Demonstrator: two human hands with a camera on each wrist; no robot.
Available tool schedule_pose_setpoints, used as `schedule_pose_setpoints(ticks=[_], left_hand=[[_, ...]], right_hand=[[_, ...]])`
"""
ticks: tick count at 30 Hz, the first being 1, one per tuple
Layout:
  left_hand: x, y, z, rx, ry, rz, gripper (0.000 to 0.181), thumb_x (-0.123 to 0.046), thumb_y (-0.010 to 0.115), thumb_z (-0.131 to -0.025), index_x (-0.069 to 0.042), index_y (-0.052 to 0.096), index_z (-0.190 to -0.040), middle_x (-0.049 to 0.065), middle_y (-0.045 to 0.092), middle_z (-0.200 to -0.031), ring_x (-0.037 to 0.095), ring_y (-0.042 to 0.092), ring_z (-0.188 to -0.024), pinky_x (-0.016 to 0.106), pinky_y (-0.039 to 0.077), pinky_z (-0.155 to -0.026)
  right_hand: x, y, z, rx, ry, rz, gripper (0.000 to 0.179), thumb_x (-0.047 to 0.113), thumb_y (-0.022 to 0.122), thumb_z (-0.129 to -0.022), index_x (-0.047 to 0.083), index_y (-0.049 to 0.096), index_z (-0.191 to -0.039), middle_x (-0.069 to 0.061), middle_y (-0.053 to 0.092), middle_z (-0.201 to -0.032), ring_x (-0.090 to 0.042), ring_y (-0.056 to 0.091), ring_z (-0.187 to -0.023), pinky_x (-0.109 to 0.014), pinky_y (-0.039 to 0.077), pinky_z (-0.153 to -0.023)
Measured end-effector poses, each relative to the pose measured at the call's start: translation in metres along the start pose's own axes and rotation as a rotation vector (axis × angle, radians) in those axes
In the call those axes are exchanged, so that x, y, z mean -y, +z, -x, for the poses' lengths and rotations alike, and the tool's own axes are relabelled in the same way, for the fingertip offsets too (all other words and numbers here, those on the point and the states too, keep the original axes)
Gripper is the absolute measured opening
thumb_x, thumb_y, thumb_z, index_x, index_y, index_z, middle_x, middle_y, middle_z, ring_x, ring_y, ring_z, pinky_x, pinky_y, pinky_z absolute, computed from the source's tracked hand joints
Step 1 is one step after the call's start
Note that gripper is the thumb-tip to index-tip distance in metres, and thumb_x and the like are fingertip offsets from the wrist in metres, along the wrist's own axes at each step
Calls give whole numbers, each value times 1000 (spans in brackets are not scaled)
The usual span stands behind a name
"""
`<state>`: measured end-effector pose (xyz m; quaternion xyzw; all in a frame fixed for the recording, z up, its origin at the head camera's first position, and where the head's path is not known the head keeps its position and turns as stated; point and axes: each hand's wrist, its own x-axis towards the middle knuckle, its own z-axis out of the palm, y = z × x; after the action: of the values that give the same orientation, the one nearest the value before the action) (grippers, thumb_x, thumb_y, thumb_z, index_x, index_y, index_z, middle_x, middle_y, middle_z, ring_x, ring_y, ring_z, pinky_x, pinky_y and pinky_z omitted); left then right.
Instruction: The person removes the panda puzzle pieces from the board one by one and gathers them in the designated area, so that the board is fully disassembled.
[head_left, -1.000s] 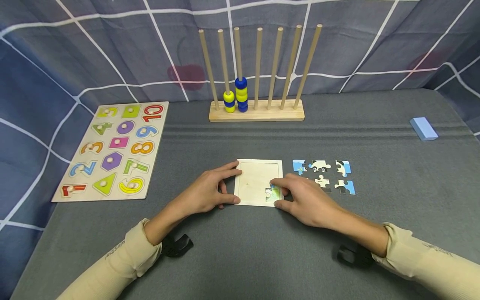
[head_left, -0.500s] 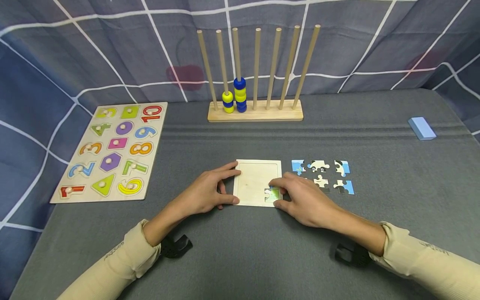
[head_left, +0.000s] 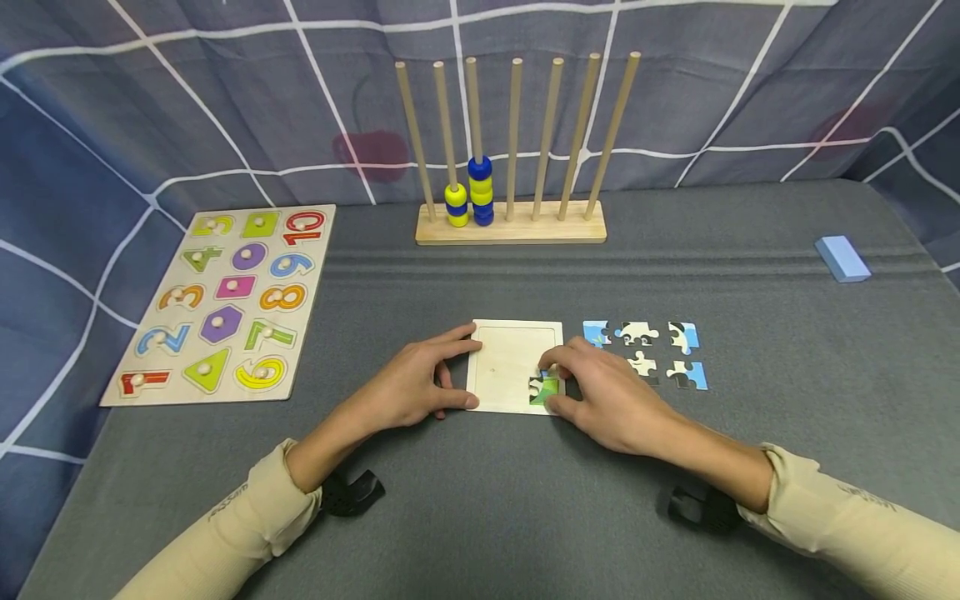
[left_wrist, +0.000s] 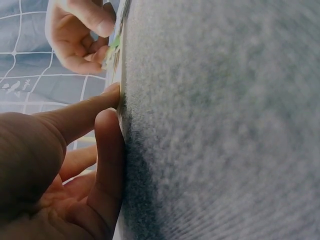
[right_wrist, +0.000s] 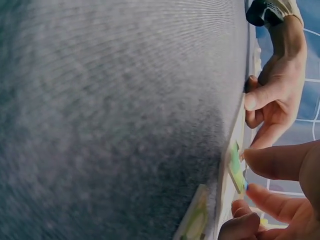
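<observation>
A shallow square wooden puzzle tray (head_left: 504, 357) lies flat in front of me. My left hand (head_left: 408, 383) touches its left side, thumb at the near corner and fingertips at the far one. At the tray's near right corner my right hand (head_left: 611, 402) pinches a green and black-white jigsaw piece (head_left: 546, 391) between thumb and index finger. The right wrist view shows this piece (right_wrist: 235, 167) tilted against the tray. Right of the tray lie several loose jigsaw pieces, among them a panda-face piece (head_left: 637, 332) and a blue-edged piece (head_left: 687, 375); my right hand partly hides others.
A peg stand (head_left: 517, 235) with blue and yellow beads on two of its rods stands at the back. To the left is a number-and-shape knob board (head_left: 232, 396). A light blue block (head_left: 843, 258) sits far right. A grid-patterned cloth (head_left: 285, 100) hangs behind the table.
The piece under my right hand has shifted its tilt slightly, and its green and black print shows with less glare. My right index finger is bent a little more. The left hand stays still.
</observation>
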<state>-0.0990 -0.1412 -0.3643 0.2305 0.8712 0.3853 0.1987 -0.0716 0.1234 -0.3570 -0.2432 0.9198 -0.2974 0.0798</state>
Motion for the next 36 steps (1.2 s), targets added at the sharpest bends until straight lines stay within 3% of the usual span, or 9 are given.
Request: schedule_pose_setpoints(ticks=[5, 11, 17, 36], left_hand=[[1, 0, 0, 1, -12, -1, 67, -13, 82, -81, -2, 53, -141, 10, 32, -158, 8, 60, -52, 27, 48, -52], [1, 0, 0, -2, -2, 2, 67, -13, 82, -82, -2, 53, -141, 10, 33, -157, 8, 60, -51, 27, 48, -52], [1, 0, 0, 4, 10, 26, 67, -13, 82, -82, -1, 53, -141, 10, 32, -158, 9, 60, -52, 27, 49, -51], [0, 0, 0, 2, 8, 5, 67, -14, 82, -82, -1, 53, -141, 11, 33, -157, 8, 60, -51, 27, 48, -53]], right_hand=[[1, -3, 1, -36, -22, -34, 23, 10, 75, -86, 13, 66, -107, 2, 57, -98, -14, 53, -81, -34, 42, -68], [1, -3, -1, -28, -19, -101, 19, 5, 72, -85, 15, 63, -99, 5, 57, -86, -10, 49, -68, -31, 40, -60], [1, -1, -1, -7, 1, -126, 21, 2, 70, -85, 16, 62, -99, 6, 60, -83, -8, 49, -64, -31, 41, -61], [-4, -1, 5, -59, -26, -248, 21, -3, 69, -86, 12, 66, -100, 7, 62, -81, -5, 46, -56, -28, 43, -59]])
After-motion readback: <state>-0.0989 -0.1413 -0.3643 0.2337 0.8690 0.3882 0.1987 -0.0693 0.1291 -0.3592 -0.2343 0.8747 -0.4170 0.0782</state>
